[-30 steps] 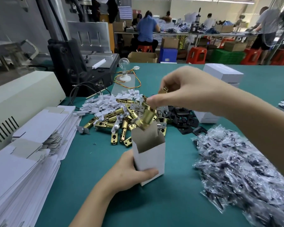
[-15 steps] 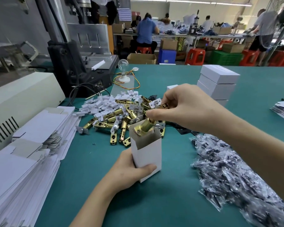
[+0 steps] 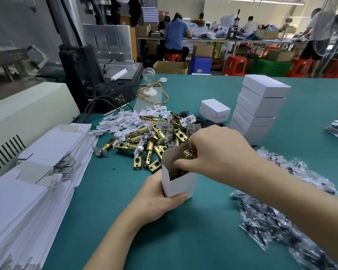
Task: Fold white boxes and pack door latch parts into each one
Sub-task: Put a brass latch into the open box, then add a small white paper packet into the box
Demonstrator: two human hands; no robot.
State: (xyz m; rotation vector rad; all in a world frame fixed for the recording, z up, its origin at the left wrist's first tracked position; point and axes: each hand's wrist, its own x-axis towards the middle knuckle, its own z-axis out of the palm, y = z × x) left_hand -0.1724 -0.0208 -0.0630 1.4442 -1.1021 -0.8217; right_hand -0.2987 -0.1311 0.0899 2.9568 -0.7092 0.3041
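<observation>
White box [image 3: 179, 185] upright, open-topped, brass latch [image 3: 189, 153] inside.

This is a factory packing floor, a light assembly workshop. A long table [image 3: 203, 240] under green covering carries bulk stock: a heap of brass latches [image 3: 144, 137], piles of flat unfolded cartons [image 3: 27, 191], a stack of closed white boxes [image 3: 260, 106] and a drift of small plastic bags [image 3: 281, 221] (their contents too blurred to name). A heavy machine [image 3: 98, 71], perhaps a press, stands at the left. Behind, workers [image 3: 175, 36] bend over benches [image 3: 203, 38] among red stools [image 3: 235, 65] and cardboard boxes [image 3: 171, 67].
</observation>
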